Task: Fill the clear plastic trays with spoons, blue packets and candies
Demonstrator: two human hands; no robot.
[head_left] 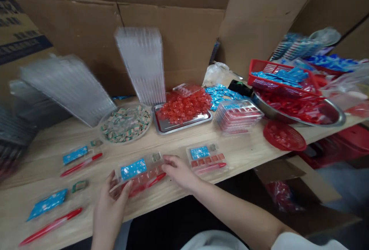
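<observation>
Both my hands grip a clear plastic tray (140,173) at the table's front edge. It holds a blue packet, red sweets and a red pen. My left hand (111,200) clasps its left end with the thumb on top. My right hand (179,170) presses on its right end, fingers curled. Just to the right lies another filled tray (206,158). To the left lie two part-filled trays (79,157) (52,207), each with a blue packet and a red pen.
On the wooden table (248,152) stand a bowl of green-wrapped sweets (126,123), a steel tray of red sweets (181,110), a stack of filled trays (238,115), a red basket (284,134), a steel bowl (300,109), and stacks of empty clear trays (142,63). Cardboard walls stand behind.
</observation>
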